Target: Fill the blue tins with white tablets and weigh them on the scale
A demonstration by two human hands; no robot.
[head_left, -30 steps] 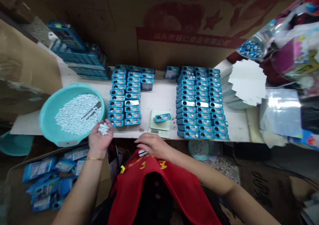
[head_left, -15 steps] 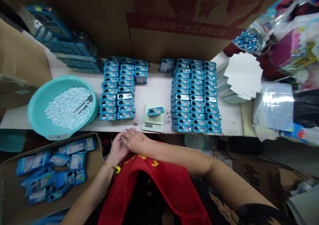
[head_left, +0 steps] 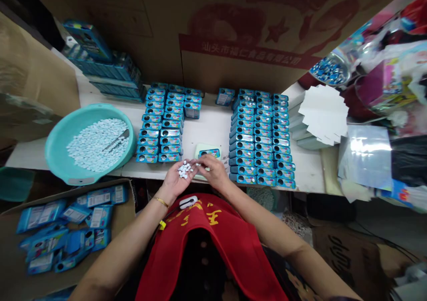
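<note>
Palm up and cupped, my left hand (head_left: 174,182) holds a small heap of white candies (head_left: 184,170) in front of the table edge. My right hand (head_left: 216,173) is just to its right, fingers pinched, with a few white candies showing at the fingertips. Right behind that hand, a small blue tin (head_left: 213,152) with a dark round opening lies on a pale green scale (head_left: 197,151). The hand covers the scale's front part. At the left stands a turquoise basin (head_left: 56,150) of white candies, with a metal scoop (head_left: 116,139) resting on them.
Rows of upright blue tins (head_left: 245,145) stand right of the scale, some with candies on top. More tin rows (head_left: 151,126) stand left of it. A carton (head_left: 126,207) below left holds loose tins. White card stacks (head_left: 323,112) are at right; a large cardboard box (head_left: 233,65) closes the back.
My hands have parted from their clasp and moved right and up towards the scale. The left palm has turned up, showing candies, and the right fingers are at the scale's front. The view has shifted slightly.
</note>
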